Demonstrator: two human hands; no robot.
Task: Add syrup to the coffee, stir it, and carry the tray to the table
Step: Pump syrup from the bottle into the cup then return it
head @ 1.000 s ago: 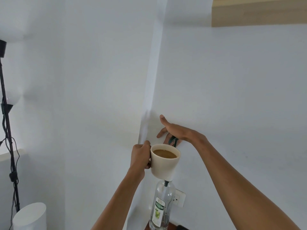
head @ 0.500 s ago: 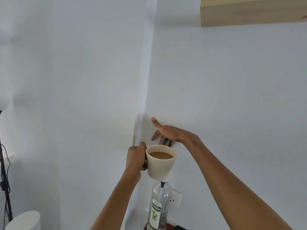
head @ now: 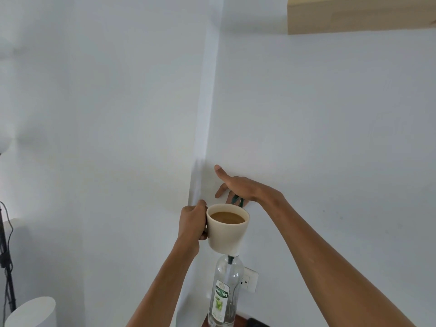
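Left hand [head: 192, 224] grips a full coffee mug [head: 227, 228] under the syrup bottle's [head: 224, 293] pump; right hand [head: 238, 188], fingers spread, presses it — misalignment could spill syrup or coffee.

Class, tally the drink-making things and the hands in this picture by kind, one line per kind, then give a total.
Mugs of coffee: 1, the cream mug
Syrup bottles: 1, the clear pump bottle
Hands: 2, the left hand on the mug's handle and the right hand over the green pump head
Total: 4
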